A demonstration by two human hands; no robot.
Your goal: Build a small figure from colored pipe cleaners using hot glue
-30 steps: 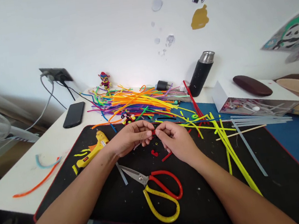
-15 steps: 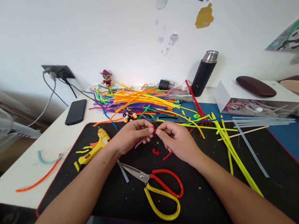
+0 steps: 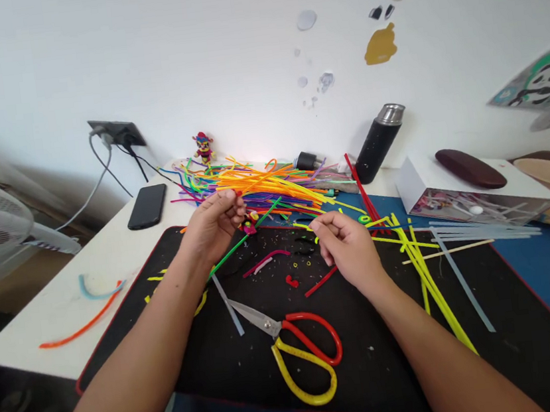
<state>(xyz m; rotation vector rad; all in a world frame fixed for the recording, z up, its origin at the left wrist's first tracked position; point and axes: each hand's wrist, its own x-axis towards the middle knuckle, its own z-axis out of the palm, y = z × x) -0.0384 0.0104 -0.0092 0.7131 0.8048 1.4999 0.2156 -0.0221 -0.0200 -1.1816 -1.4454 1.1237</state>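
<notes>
My left hand (image 3: pixel 217 223) is raised near the pipe cleaner pile, thumb and fingers pinched; what they hold, if anything, is too small to make out. Lower and to the right, my right hand (image 3: pixel 349 245) also pinches, its fingertips hiding their contents. A small colourful figure (image 3: pixel 249 225) sits on the black mat (image 3: pixel 214 367) just under my left fingers, by a green pipe cleaner (image 3: pixel 226 257). Between the hands lie a curled red piece (image 3: pixel 292 282), a red strip (image 3: pixel 320 282) and purple bits (image 3: pixel 264 262). Red-and-yellow-handled scissors (image 3: pixel 271 327) lie in front, blades parted slightly.
Behind is a heap of coloured pipe cleaners (image 3: pixel 262 184), with another figure (image 3: pixel 204 148) at the wall. A phone (image 3: pixel 147 206) lies left. Rightward are a black flask (image 3: pixel 379 146), yellow pipe cleaners (image 3: pixel 429 280), translucent sticks (image 3: pixel 465 286) and a white box (image 3: pixel 417 182).
My hands, earlier together over a small red piece, have come apart. The left went up and left, the right shifted slightly right. The yellow glue gun is now mostly hidden behind my left arm.
</notes>
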